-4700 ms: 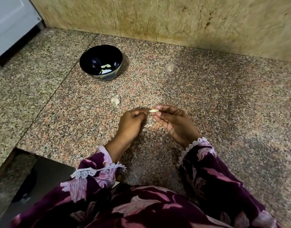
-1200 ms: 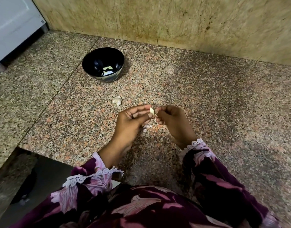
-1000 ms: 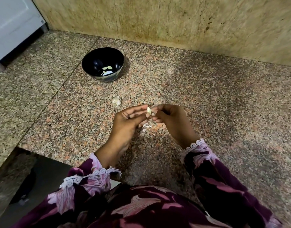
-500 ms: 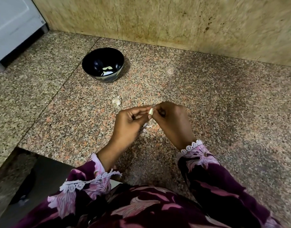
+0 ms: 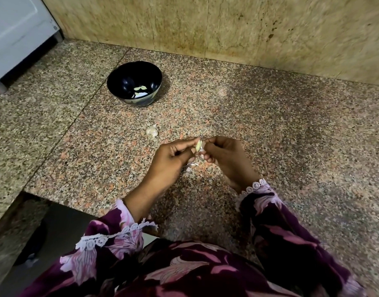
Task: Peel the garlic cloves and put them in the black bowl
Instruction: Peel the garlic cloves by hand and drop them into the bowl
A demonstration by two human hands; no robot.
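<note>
The garlic clove (image 5: pixel 198 145) sits between both hands, raised above the granite counter (image 5: pixel 291 136), well in front of the black bowl (image 5: pixel 134 83) and to its right. The left hand (image 5: pixel 169 161) pinches it between thumb and forefinger; the right hand (image 5: pixel 225 157) nips at its right side, where a bit of pale skin shows, its other fingers curled. An unpeeled garlic piece (image 5: pixel 152 132) lies on the counter between the bowl and the hands. A few peeled cloves (image 5: pixel 140 88) rest inside the bowl. Scraps of peel (image 5: pixel 191 165) lie under the hands. Compared with half a second ago, the right hand has rolled back slightly, its knuckles lower; the clove stays in the same pinch.
</note>
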